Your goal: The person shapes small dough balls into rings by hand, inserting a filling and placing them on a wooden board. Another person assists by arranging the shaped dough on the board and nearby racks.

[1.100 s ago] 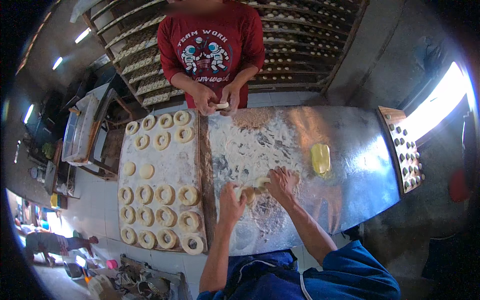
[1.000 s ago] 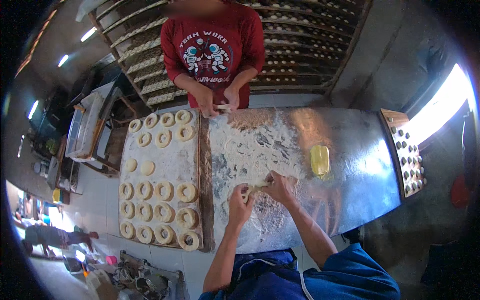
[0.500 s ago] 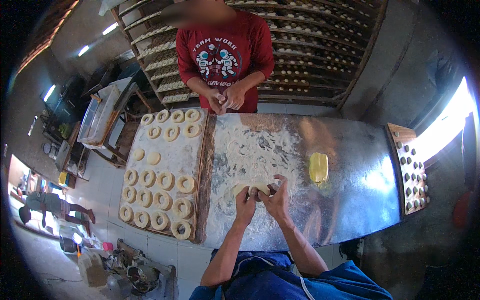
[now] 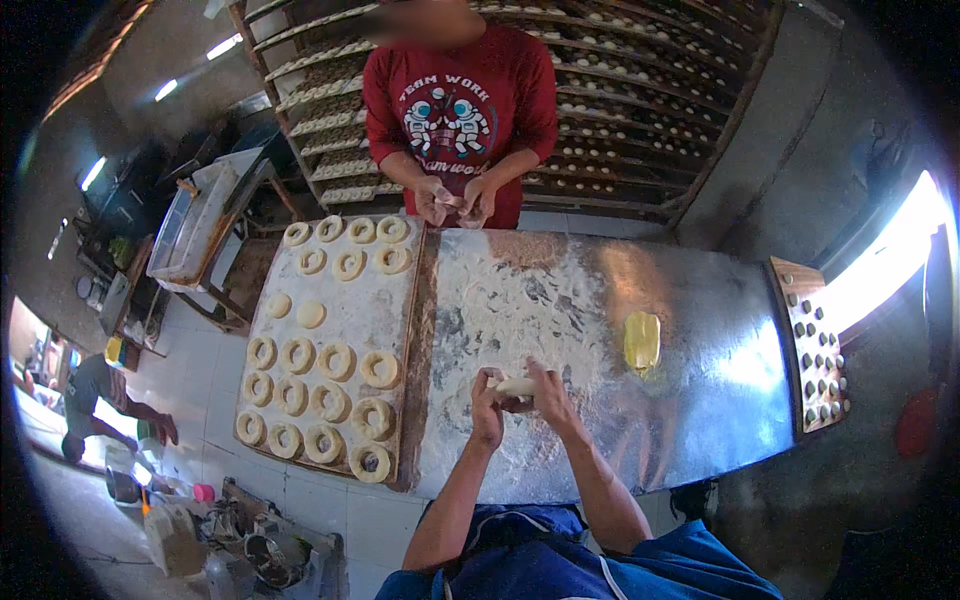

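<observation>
Over the floured part of the metal table [image 4: 700,400], my left hand [image 4: 487,408] and my right hand [image 4: 550,398] grip a pale dough piece [image 4: 517,385] between them, their fingers curled round its sides. Its exact shape is partly hidden by my fingers. To my left lies a floured board [image 4: 290,325] holding several dough rings [image 4: 334,362] and a couple of flat dough discs [image 4: 310,314]. A yellow oblong lump [image 4: 642,342] rests on the table to the right of my hands.
A person in a red top [image 4: 520,110] stands across the table, handling something small. Behind is a shelved rack [image 4: 640,127] of dough pieces. A wooden board with small pieces [image 4: 800,310] lies at the right end. Another person [image 4: 115,385] and equipment [image 4: 280,550] are at the left.
My hands have come closer together and more upright around the dough, lifting it slightly. The person across has shifted their hands. The person at the left has moved and bends over.
</observation>
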Demonstrator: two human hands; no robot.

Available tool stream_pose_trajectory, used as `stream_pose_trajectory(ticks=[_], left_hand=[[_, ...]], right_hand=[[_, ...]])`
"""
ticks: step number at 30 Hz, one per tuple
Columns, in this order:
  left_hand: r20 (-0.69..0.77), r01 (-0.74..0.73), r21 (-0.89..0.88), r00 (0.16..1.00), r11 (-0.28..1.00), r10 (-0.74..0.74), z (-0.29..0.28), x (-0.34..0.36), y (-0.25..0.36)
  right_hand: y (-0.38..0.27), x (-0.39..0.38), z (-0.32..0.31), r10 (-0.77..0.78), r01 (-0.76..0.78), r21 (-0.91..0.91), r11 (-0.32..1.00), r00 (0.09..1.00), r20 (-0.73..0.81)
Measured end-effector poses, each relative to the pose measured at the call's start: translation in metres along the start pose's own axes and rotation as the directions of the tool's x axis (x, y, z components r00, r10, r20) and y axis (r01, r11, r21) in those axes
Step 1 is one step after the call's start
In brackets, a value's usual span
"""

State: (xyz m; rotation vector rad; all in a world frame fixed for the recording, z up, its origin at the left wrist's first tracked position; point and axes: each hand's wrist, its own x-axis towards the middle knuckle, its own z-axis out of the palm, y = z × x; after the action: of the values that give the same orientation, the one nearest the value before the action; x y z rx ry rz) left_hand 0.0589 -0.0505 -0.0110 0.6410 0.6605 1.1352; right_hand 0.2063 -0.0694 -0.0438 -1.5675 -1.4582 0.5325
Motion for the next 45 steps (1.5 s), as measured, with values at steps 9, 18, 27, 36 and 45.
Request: stream_pose_trajectory(ticks=[9,18,27,36,45], left_hand=[[-0.170,0.011,0.430,0.983,0.903,0.069,-0.020,0.007,0.019],[-0.102,-0.179,0.436,0.964,0.882,0.246,-0.071,0.012,0.047],[-0.133,-0.133,0.256,0.976,0.957,0.172,-0.104,0.024,0.075],[0.021,-0.177,-0.210,0.982,0.962,0.185,-0.144,0.068,0.087],[0.232,-0.283,-0.120,0.924,0.951,0.305,-0.164,0.090,0.120]], right_hand=[[-0.058,0.003,0.034,0.329,-0.349,0.083,0.934,0.926,0.187],[-0.074,0.017,0.090,0.444,-0.510,0.189,0.839,0.843,0.303],[-0.106,0.023,0.120,0.420,-0.468,0.180,0.865,0.872,0.252],[-0.113,0.033,0.145,0.416,-0.431,0.281,0.858,0.902,0.112],[-0.093,0.036,0.169,-0.349,0.348,-0.124,0.929,0.937,0.015]])
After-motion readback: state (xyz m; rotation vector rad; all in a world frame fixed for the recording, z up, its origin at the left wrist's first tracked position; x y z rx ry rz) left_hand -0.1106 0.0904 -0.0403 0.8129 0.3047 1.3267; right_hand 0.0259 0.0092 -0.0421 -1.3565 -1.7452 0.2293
